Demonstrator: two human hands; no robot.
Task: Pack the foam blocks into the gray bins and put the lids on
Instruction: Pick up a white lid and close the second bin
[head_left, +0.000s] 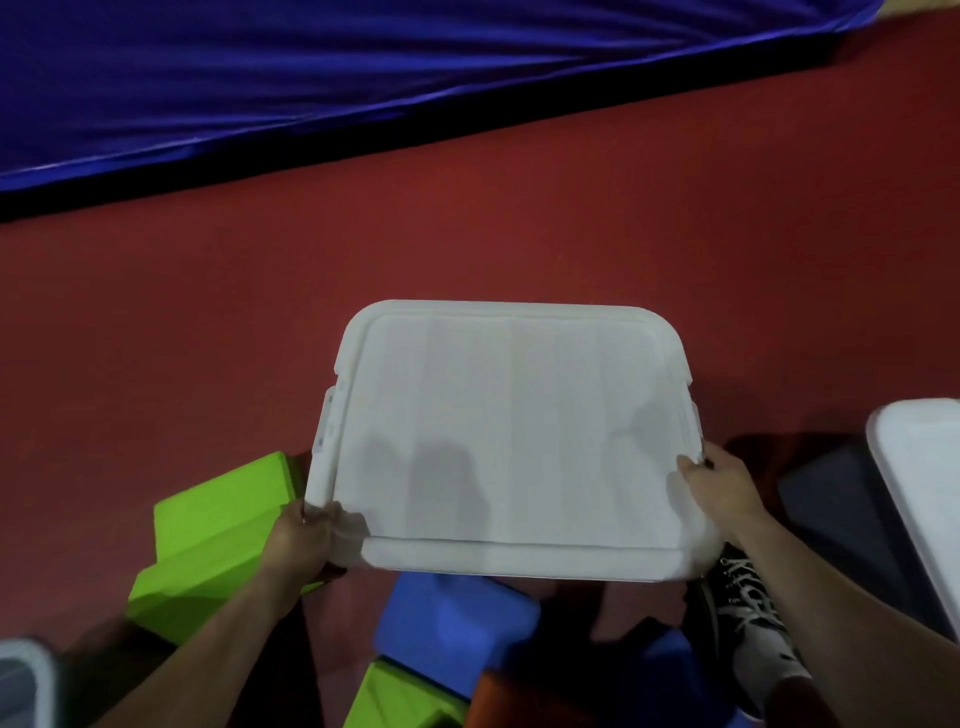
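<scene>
Head view, looking down at a red floor (208, 312). I hold a pale, rectangular lid (509, 441) flat in the middle of the view, above the floor, long side towards me.

My left hand (301, 540) grips its near left corner, fingers curled under the rim. My right hand (719, 483) pinches the right edge near the near corner, thumb on top. Gripping two opposite sides keeps the wide, flexible lid level, which I judge makes it easier to line up over a bin. No bin shows beneath it.

Loose blocks lie around my feet, not yet packed:
- a green foam block (218, 540) to the left, partly under the lid's corner
- a blue foam block (452, 623) just nearer than the lid
- a second green block (405, 696) and an orange block (519, 701) at the near edge

To the right sits what looks like a dark gray bin (841, 499), with a second white lid (924, 467) over its right side. A pale bin corner (26, 675) shows at the near left. My black shoe (748, 623) is beside the right forearm. A blue mat (311, 78) spans the far side.
</scene>
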